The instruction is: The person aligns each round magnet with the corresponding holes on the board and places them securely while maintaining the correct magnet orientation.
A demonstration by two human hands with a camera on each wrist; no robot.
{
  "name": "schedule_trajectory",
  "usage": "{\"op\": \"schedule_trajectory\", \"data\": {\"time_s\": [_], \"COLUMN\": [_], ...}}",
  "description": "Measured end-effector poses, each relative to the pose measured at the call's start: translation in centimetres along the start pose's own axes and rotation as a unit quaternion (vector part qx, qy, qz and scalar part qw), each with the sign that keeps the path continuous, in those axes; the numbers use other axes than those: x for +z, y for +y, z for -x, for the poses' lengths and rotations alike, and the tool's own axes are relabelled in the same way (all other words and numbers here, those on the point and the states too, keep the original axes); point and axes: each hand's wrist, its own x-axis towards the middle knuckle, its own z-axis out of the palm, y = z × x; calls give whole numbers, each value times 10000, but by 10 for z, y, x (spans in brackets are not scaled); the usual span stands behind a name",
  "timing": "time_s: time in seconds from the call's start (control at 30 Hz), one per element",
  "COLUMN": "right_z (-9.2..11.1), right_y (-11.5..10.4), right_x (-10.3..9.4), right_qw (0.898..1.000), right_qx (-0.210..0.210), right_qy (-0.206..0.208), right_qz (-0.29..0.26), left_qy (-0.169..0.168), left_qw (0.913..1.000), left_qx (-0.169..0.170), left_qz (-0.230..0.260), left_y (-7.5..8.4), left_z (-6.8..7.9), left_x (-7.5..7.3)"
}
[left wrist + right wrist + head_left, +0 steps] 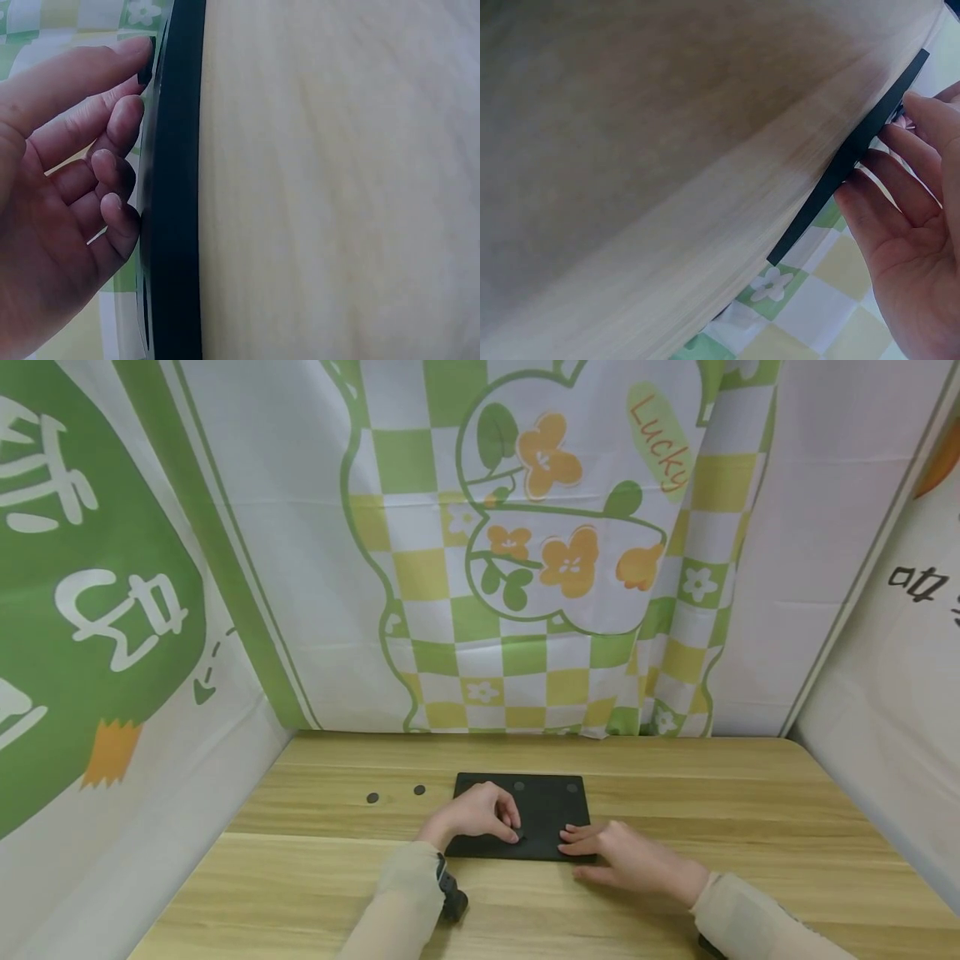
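Filling the back of the scene, the curtain point(420, 568) hung in green and yellow checks, and below it spread the table point(300, 877), broad and wood-grained. On to the board point(555, 810): black, flat on the table, with both hands at it! The right hand point(626, 856) rested at its right side, fingers fairly straight over the edge, nothing pinched. That looked a light hold, so a sideways shove from the other side could have skidded the board. Over its near half, the left hand point(480, 814) had the fine work, thumb and forefinger brought together in a narrow pinch, the other fingers loosely bent.

Down to the discs! Two table discs point(372, 797) lay off the board's left side, apart from each other; a careless swing of the left forearm might have scattered them. Two board discs point(519, 786) sat near the far edge, one around the middle, one by the right corner; dragging knuckles seemed the danger there.

And smallest, in that left pinch: a black piece point(145, 71), thin, its face hidden. Whether it touched the board, I couldn't tell. Slack fingertips could have dropped it, or a tilt set it down crooked.
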Motion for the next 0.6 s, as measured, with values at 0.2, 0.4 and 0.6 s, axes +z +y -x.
{"op": "schedule_trajectory", "data": {"time_s": [0.2, 0.4, 0.6], "right_z": [0, 0, 0], "right_y": [0, 0, 1], "right_x": [0, 1, 1], "right_qw": [10000, 10000, 9999], "right_qx": [-42, -34, -79], "right_qy": [22, 37, 74], "right_qz": [11, -23, -65], "left_qy": [1, 17, 23], "left_qw": [9999, 9996, 9992], "left_qx": [-57, -43, 60], "left_qz": [-118, -282, -407], "left_y": [2, 5, 6], "left_z": [-1, -2, -2], "left_x": [1, 2, 2]}}
